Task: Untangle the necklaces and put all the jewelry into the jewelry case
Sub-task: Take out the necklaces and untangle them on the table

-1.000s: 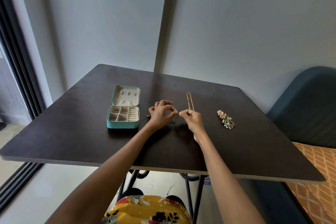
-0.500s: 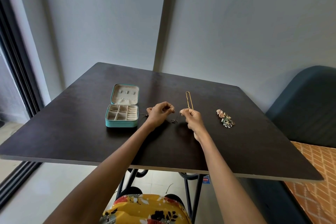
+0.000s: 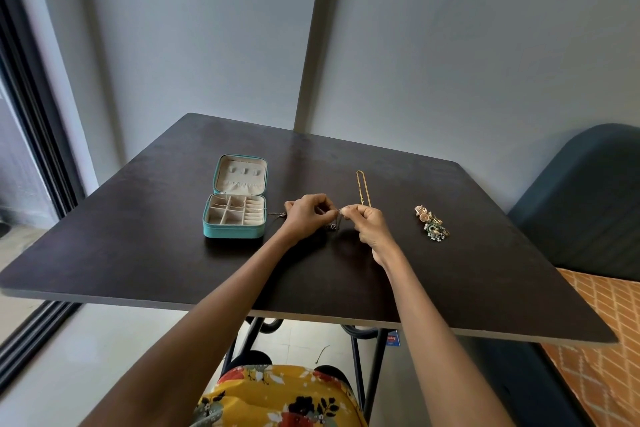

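A teal jewelry case (image 3: pixel 235 230) lies open on the dark table (image 3: pixel 173 260), its cream compartments showing thin chains inside. My left hand (image 3: pixel 306 217) and my right hand (image 3: pixel 367 224) meet just right of the case, each pinching a thin dark necklace (image 3: pixel 333 226) whose pendant hangs between them near the tabletop. One end of that chain trails left toward the case. A gold chain necklace (image 3: pixel 362 189) lies stretched out straight behind my right hand. A small heap of earrings and other pieces (image 3: pixel 431 222) sits to the right.
A dark blue upholstered seat (image 3: pixel 581 204) stands at the table's right side, above an orange patterned surface (image 3: pixel 602 329). A grey wall runs behind the table, and a dark window frame (image 3: pixel 31 135) is at the left. My yellow floral clothing shows below the near edge.
My hands came apart half a second ago and have closed together again, fingertips nearly touching over the dark necklace. The case, gold chain and heap have not moved.
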`<state>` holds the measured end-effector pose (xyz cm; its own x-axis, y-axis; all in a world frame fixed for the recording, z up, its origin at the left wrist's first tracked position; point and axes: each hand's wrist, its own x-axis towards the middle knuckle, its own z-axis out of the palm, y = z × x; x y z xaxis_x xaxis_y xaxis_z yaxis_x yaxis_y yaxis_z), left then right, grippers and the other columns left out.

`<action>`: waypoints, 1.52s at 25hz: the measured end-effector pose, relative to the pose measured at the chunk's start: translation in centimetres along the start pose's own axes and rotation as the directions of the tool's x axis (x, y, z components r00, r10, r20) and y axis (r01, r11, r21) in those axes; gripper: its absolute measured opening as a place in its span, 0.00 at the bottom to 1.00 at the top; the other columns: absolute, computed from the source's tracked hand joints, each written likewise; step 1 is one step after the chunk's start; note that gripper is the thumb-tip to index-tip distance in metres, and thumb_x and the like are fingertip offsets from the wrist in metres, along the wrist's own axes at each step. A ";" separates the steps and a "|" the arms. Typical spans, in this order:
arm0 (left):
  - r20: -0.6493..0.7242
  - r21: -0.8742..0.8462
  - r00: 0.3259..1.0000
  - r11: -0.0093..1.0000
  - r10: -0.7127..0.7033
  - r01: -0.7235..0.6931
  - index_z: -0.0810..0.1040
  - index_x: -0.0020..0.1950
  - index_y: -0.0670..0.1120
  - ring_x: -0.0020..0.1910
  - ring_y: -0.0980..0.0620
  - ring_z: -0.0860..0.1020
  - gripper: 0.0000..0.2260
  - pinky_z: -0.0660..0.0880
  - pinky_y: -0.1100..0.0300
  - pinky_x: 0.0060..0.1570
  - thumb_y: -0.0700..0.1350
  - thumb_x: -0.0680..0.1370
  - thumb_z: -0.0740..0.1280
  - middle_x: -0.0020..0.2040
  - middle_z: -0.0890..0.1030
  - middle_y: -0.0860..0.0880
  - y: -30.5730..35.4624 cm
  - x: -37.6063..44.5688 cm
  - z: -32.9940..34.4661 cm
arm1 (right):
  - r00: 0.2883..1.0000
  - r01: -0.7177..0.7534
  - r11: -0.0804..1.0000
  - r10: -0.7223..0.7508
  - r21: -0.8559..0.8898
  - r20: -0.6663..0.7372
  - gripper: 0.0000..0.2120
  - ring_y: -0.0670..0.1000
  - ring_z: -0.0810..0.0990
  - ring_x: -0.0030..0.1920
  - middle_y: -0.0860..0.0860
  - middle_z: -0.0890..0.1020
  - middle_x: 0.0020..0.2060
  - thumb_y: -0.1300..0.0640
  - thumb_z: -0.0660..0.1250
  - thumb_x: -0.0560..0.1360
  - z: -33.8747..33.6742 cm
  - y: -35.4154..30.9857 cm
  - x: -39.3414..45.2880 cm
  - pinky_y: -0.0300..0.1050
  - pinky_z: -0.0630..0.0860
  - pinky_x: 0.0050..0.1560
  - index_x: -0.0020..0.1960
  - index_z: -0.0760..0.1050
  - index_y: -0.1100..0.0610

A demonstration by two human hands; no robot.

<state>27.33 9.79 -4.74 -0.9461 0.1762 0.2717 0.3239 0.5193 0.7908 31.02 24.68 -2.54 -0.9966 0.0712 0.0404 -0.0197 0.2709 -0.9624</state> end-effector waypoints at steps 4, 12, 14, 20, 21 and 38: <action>0.007 -0.076 1.000 0.997 0.013 -0.013 0.74 0.40 0.50 0.39 0.60 0.77 0.05 0.55 0.56 0.54 0.45 0.76 0.65 0.37 0.80 0.54 0.2 -0.1 -0.1 | 0.997 -0.077 0.997 0.077 0.001 0.008 0.08 0.44 0.60 0.27 0.51 0.68 0.33 0.56 0.64 0.74 0.1 0.1 0.4 0.33 0.54 0.21 0.36 0.74 0.53; 0.026 -0.429 0.999 0.903 0.037 -0.023 0.73 0.39 0.47 0.34 0.56 0.75 0.07 0.74 0.56 0.44 0.38 0.76 0.63 0.35 0.79 0.52 -0.5 0.2 -0.3 | 0.997 -0.076 0.993 0.073 0.092 0.029 0.08 0.42 0.66 0.26 0.48 0.78 0.38 0.57 0.62 0.78 -0.1 0.1 0.4 0.33 0.56 0.21 0.40 0.74 0.55; 0.027 -0.467 0.999 0.884 0.046 -0.028 0.72 0.41 0.45 0.32 0.57 0.72 0.07 0.70 0.62 0.38 0.36 0.77 0.63 0.34 0.76 0.51 -0.3 0.1 -0.3 | 0.997 -0.059 0.990 0.052 0.129 0.053 0.09 0.42 0.66 0.24 0.49 0.81 0.37 0.57 0.61 0.78 -0.3 0.2 0.4 0.32 0.57 0.21 0.40 0.72 0.55; 0.109 -0.415 0.992 0.910 0.068 -0.017 0.75 0.44 0.47 0.36 0.57 0.73 0.05 0.71 0.62 0.42 0.40 0.79 0.64 0.37 0.77 0.52 -1.0 0.5 -0.2 | 0.994 -0.060 0.917 0.018 0.393 0.110 0.12 0.41 0.62 0.20 0.46 0.70 0.22 0.54 0.61 0.79 -1.6 0.9 0.6 0.32 0.56 0.19 0.38 0.66 0.55; 0.102 -0.414 0.992 0.910 0.070 -0.021 0.75 0.43 0.46 0.36 0.57 0.73 0.05 0.71 0.62 0.43 0.40 0.79 0.64 0.37 0.77 0.51 -1.0 0.5 -0.1 | 0.993 -0.063 0.903 0.014 0.424 0.117 0.12 0.41 0.60 0.19 0.45 0.66 0.21 0.54 0.60 0.79 -1.7 1.0 0.6 0.32 0.55 0.19 0.38 0.66 0.55; 0.058 0.348 0.984 0.921 0.166 -0.176 0.78 0.45 0.48 0.48 0.51 0.77 0.13 0.57 0.55 0.53 0.51 0.81 0.57 0.41 0.80 0.54 0.7 -0.5 0.4 | 1.000 0.008 0.785 0.004 0.620 -0.019 0.15 0.41 0.56 0.20 0.44 0.60 0.21 0.57 0.64 0.77 -1.9 1.4 0.3 0.34 0.50 0.20 0.32 0.69 0.52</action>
<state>28.04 10.41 -4.49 -0.8775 0.3086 0.3671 0.4644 0.7380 0.4897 30.86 26.90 -3.39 -0.9951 0.0902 0.0416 -0.0731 -0.3819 -0.9213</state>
